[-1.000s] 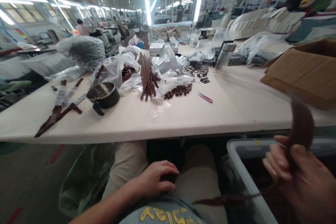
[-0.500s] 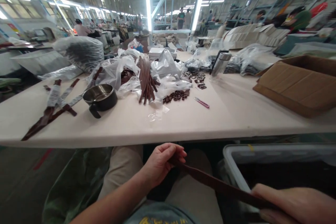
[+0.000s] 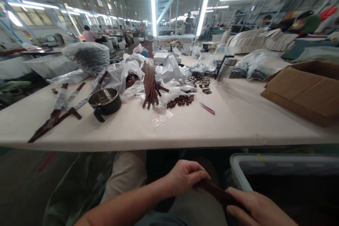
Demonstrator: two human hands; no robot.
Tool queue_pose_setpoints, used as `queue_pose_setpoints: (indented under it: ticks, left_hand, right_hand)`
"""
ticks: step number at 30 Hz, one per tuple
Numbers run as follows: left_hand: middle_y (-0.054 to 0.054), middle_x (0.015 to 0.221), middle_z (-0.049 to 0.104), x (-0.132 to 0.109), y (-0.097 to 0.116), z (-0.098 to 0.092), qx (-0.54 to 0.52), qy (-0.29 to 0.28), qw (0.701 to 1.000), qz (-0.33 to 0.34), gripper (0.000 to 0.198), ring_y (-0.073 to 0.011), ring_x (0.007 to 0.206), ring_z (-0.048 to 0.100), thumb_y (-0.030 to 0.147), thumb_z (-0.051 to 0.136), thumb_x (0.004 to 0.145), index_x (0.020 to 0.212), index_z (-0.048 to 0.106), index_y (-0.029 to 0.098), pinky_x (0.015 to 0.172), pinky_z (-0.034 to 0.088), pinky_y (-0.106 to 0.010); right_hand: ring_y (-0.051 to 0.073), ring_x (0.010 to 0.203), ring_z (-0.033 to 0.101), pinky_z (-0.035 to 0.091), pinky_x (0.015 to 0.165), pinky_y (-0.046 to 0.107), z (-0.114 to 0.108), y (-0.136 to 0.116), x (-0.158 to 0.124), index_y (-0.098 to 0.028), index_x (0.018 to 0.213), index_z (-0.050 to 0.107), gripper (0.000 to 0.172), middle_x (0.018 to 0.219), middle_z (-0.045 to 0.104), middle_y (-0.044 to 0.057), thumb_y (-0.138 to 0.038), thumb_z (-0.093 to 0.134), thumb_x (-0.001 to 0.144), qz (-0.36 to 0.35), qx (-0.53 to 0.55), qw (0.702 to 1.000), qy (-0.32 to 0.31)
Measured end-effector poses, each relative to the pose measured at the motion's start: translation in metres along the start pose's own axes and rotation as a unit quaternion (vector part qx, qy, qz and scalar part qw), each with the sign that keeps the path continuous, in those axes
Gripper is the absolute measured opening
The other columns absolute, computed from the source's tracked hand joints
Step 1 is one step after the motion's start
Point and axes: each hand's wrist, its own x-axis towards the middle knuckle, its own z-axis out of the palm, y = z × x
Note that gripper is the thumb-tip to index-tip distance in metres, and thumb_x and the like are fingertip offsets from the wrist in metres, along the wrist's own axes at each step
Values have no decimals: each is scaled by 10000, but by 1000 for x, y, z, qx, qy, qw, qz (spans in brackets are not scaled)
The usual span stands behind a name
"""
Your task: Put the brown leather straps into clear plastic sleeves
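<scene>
Left hand [image 3: 186, 178] closed around one end of brown strap [image 3: 218, 192] | right hand [image 3: 255, 208] pinching its other stretch, fingers partly cut off | strap held above lap | bundle of straps [image 3: 149, 84], apparently unprocessed, remains on work table [image 3: 238, 123]

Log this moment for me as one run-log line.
left hand: holds brown strap | right hand: holds same strap | beside: grey plastic bin

Left hand [image 3: 186, 177] curled closed, left forearm [image 3: 127, 197] bare across lap; right hand [image 3: 256, 208] low, fingers curled inward
</scene>
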Motion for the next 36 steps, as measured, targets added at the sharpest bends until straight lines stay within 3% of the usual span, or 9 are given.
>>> queue_pose_setpoints:
  ticks: [2,5,10,13,16,20,25,32,36]
  left_hand:
    - [-56,704,700,1,11,-24,137,48,983,115,145,-196,596,642,344,685,834,822,793,248,584,532,-318]
    - [-83,923,742,13,30,-75,321,156,904,236,104,-279,894,685,263,718,801,880,786,268,902,521,-440]
    - [-141,1180,699,40,43,-143,590,255,746,173,191,-372,1218,539,256,711,790,972,747,209,1070,329,-554]
    - [-101,1058,736,47,40,-154,653,228,704,164,113,-330,1163,572,261,633,867,847,736,218,1059,311,-531]
    - [-68,945,748,46,39,-148,658,218,692,204,140,-275,1052,625,218,618,881,779,714,220,1077,290,-502]
    - [-29,902,747,33,40,-127,639,218,686,273,113,-215,911,647,210,626,892,819,709,237,1069,314,-457]
    - [-2,830,726,3,32,-95,634,182,681,319,112,-180,834,630,228,623,913,842,708,243,1072,323,-418]
    - [-1,819,719,-17,21,-79,636,112,695,316,126,-170,800,635,209,601,923,872,711,240,1071,337,-422]
    - [-40,874,728,-23,13,-76,549,126,781,268,83,-198,827,653,262,646,889,911,721,233,905,461,-361]
  right_hand:
    - [181,594,611,422,518,247,11,-11,14,-230,832,644,254,672,626,14,-418,504,931,2,14,999,-29]
    - [155,609,593,423,554,237,11,-25,25,-204,793,588,291,680,605,4,-415,470,956,-17,53,998,-28]
    - [142,647,569,437,610,243,-2,-41,37,-181,790,589,291,699,596,-3,-412,515,949,-73,163,983,-37]
    - [127,633,554,449,620,243,-2,-43,50,-159,823,609,311,711,603,-3,-453,587,921,-82,257,961,-56]
    - [100,575,529,419,569,218,2,-39,67,-141,872,628,395,692,612,-7,-531,685,848,-64,367,926,-55]
    - [74,495,489,327,472,203,11,-32,88,-143,885,678,481,698,643,6,-590,770,736,-23,491,870,35]
    - [85,481,473,314,451,217,26,-30,103,-147,999,739,482,577,596,-14,-547,787,734,-5,534,843,58]
    - [75,467,528,392,442,194,37,-45,129,-157,915,740,406,683,609,-20,-523,754,740,-53,424,901,67]
    - [80,458,523,414,426,189,36,-50,140,-153,901,748,327,657,600,-18,-447,699,768,-68,364,922,109]
